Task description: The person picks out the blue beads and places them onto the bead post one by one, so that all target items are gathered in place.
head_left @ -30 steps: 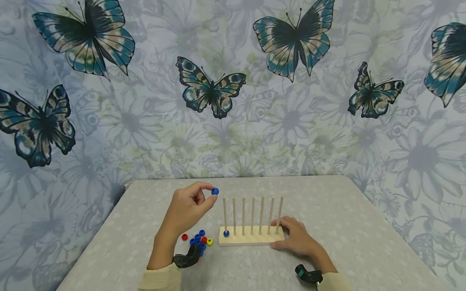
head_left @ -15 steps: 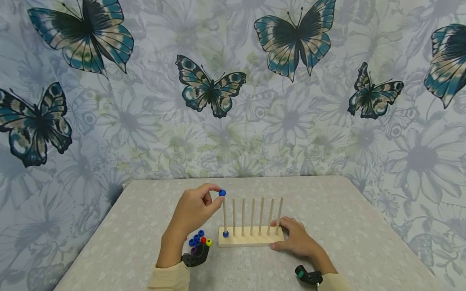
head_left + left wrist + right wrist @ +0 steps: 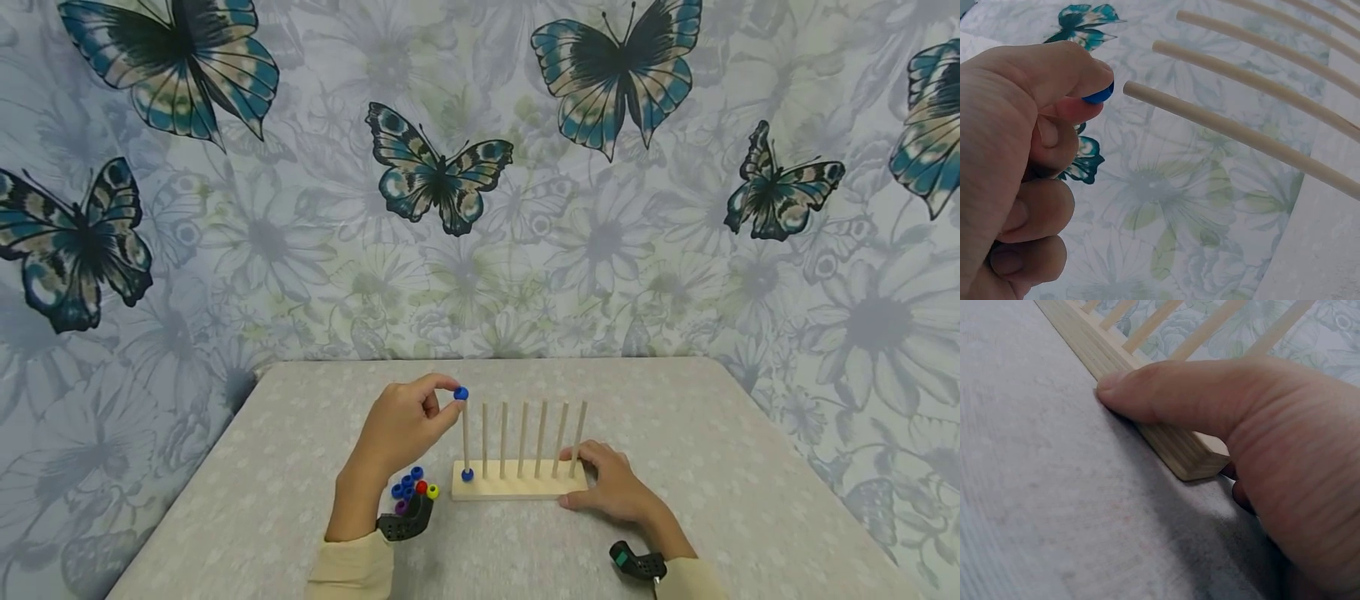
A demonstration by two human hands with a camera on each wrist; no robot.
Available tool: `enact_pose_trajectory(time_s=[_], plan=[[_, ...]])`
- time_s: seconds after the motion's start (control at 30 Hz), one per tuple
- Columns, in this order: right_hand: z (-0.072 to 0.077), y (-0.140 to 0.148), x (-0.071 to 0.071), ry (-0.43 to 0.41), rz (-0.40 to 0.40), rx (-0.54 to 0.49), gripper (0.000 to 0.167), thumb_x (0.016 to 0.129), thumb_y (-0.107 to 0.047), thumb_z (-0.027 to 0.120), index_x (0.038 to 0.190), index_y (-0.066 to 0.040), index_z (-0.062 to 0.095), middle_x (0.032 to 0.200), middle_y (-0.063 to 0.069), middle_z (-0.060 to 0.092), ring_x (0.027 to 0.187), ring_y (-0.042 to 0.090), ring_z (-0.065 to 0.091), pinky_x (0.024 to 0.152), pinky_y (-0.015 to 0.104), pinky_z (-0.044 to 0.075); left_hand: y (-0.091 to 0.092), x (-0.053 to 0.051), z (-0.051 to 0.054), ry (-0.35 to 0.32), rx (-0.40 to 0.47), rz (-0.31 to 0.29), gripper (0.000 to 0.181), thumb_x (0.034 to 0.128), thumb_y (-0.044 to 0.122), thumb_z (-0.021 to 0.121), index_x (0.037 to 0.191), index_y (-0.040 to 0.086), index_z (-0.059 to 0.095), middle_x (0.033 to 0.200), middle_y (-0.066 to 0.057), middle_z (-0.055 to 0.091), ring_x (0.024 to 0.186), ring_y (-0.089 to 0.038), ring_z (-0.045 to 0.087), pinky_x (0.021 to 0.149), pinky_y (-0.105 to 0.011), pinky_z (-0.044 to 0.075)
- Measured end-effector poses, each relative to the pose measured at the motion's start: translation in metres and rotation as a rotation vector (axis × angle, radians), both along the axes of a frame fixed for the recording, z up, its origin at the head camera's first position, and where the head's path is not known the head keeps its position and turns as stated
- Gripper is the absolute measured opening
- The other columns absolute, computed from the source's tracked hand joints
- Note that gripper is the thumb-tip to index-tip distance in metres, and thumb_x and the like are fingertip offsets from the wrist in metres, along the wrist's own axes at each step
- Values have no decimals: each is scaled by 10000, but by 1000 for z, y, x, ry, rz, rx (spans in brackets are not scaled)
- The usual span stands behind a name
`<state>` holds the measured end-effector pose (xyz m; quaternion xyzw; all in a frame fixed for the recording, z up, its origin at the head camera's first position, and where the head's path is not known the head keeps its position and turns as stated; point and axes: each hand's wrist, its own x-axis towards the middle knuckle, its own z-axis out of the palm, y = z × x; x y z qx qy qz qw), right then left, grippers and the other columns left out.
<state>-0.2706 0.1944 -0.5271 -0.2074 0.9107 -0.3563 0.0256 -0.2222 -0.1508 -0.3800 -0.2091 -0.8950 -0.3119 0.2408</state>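
Note:
My left hand (image 3: 405,425) pinches a blue bead (image 3: 461,393) between thumb and forefinger, at the top of the leftmost rod of a wooden peg stand (image 3: 517,492). The left wrist view shows the bead (image 3: 1100,94) just off the tip of the nearest rod (image 3: 1241,134), mostly covered by the fingers. A second blue bead (image 3: 467,475) sits at the foot of that leftmost rod; the other rods are bare. At the stand's right end, my right hand (image 3: 611,483) grips the base, thumb along its front edge and fingers behind.
Loose beads lie left of the stand, partly hidden by the left wrist's black band (image 3: 405,523): several blue (image 3: 417,472), a red one (image 3: 422,487), a yellow one (image 3: 432,492) and a purple one (image 3: 401,506). The patterned tabletop (image 3: 750,483) ends at a butterfly-printed wall.
My left hand has carried the blue bead rightward to the top of the leftmost rod, and over the last half second it has barely moved. The right hand keeps its hold on the stand.

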Motion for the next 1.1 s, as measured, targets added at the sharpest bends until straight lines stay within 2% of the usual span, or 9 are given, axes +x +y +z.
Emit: enact_pose_trajectory(time_s=[0.33, 0.77, 1.1], plan=[[-1, 1, 1, -5, -18, 11, 548, 673, -545, 877, 1140, -406, 626, 1127, -191, 606, 1122, 127, 537, 952, 434, 288, 2, 0, -2, -78, 18, -12, 199, 923, 272, 731, 1103, 187, 731, 539, 130, 447, 412, -22, 331, 424, -215, 308], [-2, -2, 1, 0, -12, 15, 556, 677, -548, 871, 1151, -391, 627, 1170, -170, 603, 1171, 154, 528, 966, 451, 289, 2, 3, -1, -111, -8, 18, 191, 921, 296, 731, 1094, 215, 738, 538, 126, 457, 416, -41, 353, 447, -226, 329], [0, -2, 1, 0, -9, 20, 555, 681, -548, 869, 1151, -379, 629, 1180, -161, 605, 1194, 169, 525, 978, 464, 290, 4, 2, -1, -129, -1, 7, 201, 915, 295, 738, 1096, 211, 743, 544, 119, 460, 419, -40, 354, 435, -224, 317]])
